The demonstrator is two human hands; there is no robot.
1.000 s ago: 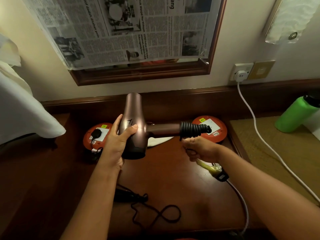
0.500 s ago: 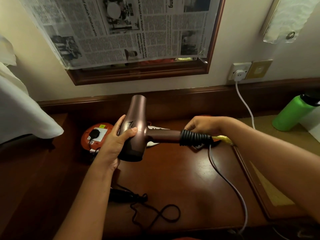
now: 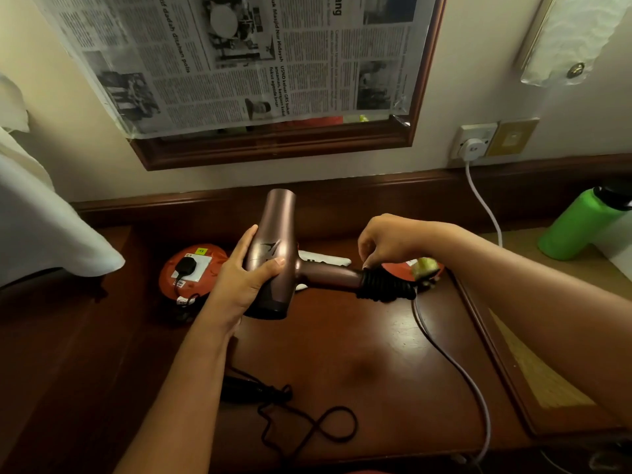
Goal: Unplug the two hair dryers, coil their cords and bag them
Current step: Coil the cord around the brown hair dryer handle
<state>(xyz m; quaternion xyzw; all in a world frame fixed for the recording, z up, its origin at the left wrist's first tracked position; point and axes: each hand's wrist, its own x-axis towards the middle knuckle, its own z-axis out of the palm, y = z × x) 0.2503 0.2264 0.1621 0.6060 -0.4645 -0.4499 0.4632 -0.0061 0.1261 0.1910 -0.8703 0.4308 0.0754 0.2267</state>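
Head view: above the counter (image 3: 342,354), the left hand (image 3: 239,282) grips the dryer (image 3: 273,251) by its barrel, handle pointing right. The right hand (image 3: 386,244) pinches the cord (image 3: 383,285) at the handle's end, where black turns sit packed. Loose cord trails off the front edge. Each new turn should lie snug beside the last, under even tension, barrel held steady.

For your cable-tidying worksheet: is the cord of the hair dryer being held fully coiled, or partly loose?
Partly loose. Black cord is wound around the handle of the hair dryer, but a length trails off over the desk.
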